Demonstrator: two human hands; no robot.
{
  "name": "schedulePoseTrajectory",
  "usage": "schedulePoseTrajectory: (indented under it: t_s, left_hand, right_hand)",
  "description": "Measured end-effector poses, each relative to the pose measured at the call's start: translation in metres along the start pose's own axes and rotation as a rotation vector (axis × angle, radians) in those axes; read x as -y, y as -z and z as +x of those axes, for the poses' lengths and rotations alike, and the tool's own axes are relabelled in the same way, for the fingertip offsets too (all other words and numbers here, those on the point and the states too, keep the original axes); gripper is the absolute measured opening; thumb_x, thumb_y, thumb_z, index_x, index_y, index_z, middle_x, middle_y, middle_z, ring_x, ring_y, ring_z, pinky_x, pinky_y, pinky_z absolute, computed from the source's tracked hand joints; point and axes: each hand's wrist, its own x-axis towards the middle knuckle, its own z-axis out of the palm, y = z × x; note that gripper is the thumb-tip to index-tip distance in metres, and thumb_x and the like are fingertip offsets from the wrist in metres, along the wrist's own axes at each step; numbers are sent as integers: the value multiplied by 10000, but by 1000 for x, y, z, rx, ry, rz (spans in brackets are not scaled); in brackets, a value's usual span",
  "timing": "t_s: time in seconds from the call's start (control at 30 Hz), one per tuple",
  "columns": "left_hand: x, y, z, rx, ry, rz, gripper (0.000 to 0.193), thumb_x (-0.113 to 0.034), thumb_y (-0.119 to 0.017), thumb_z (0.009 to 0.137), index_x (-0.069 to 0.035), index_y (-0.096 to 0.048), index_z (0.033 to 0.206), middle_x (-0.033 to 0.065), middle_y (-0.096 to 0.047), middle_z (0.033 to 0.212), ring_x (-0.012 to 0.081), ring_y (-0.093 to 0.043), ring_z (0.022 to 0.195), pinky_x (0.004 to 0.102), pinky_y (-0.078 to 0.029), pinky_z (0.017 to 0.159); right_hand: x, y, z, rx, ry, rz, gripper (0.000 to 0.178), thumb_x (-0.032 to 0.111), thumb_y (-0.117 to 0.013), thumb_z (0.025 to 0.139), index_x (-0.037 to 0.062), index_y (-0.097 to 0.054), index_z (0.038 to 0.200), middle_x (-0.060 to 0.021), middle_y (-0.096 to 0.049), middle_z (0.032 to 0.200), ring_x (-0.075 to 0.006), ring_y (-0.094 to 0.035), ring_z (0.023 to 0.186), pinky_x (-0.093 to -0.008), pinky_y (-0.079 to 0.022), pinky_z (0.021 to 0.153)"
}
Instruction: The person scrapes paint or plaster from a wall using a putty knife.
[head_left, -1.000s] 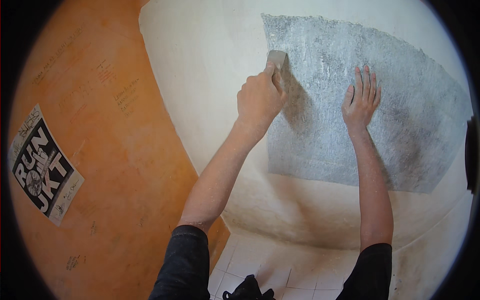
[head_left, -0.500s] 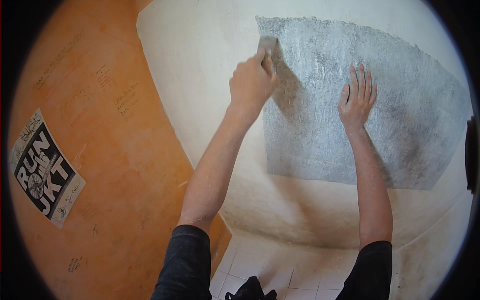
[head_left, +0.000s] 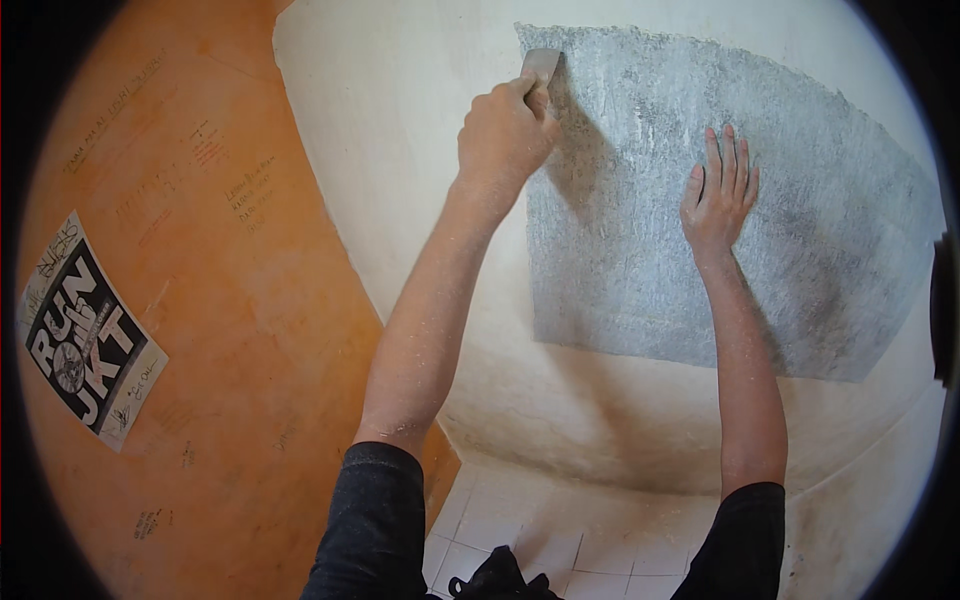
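Note:
My left hand [head_left: 507,135] is closed round the handle of a putty knife [head_left: 541,66], most of the handle hidden in the fist. The flat metal blade points up and lies near the top left corner of a rough grey patch [head_left: 630,250] on the white wall [head_left: 420,110]. Further right, my right hand [head_left: 718,200] rests flat on the grey patch with its fingers spread and pointing up. Pale specks of dust dot both forearms.
An orange wall [head_left: 230,330] with scribbles meets the white wall at a corner on the left. It carries a black-and-white poster [head_left: 90,330]. Below lies a white tiled floor [head_left: 500,510], with something black [head_left: 500,575] at the bottom edge. A dark object [head_left: 942,310] stands at the far right.
The putty knife and my left hand have moved slightly up along the patch's left side. My right hand stays flat on the wall, and the view has shifted a little.

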Motion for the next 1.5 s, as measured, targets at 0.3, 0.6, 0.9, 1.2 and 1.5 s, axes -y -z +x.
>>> schedulePoseTrajectory:
  t_s: [0.3,0.6,0.9,1.2,1.5]
  left_hand:
    - [100,-70,-131,130,-40,-424,433,-173,-443,1016,-22,-439,1422,176,-518,1398,247,-566,1184,314,-467,950]
    - [119,-112,-229,215,558,-879,402,-203,-536,995,-26,-508,1356,95,-616,1024,80,-553,703,231,-463,556]
    - [160,-132,-228,327,605,-1072,321,-214,-688,913,11,-635,1135,28,-671,854,71,-569,721,233,-476,648]
    - [197,-116,-199,486,475,-1019,302,-192,-678,912,3,-650,1141,127,-673,1026,172,-613,967,296,-472,856]
    - [295,-91,-194,10,288,-592,193,-113,-547,959,-5,-659,1074,126,-637,1038,241,-588,943,338,-469,816]
  right_hand:
    - [2,1,1,-50,27,20,424,258,-412,997,147,-508,1394,-61,-465,1464,-269,-386,1375,-490,-220,1137]
    - [8,2,-5,-14,-32,45,443,238,-469,980,122,-478,1407,-79,-433,1484,-289,-346,1397,-526,-192,1138]
    - [227,102,-203,520,-790,913,359,170,-583,950,-27,-507,1240,-180,-550,1123,-245,-542,971,-358,-451,825]
    - [250,99,-211,822,-1228,1148,317,279,-434,1041,-2,-527,1152,-35,-564,852,-102,-518,676,-239,-432,602]
    - [240,102,-116,846,-1425,1385,280,255,-464,1030,-6,-560,1000,-4,-514,651,-55,-447,501,-215,-325,443]
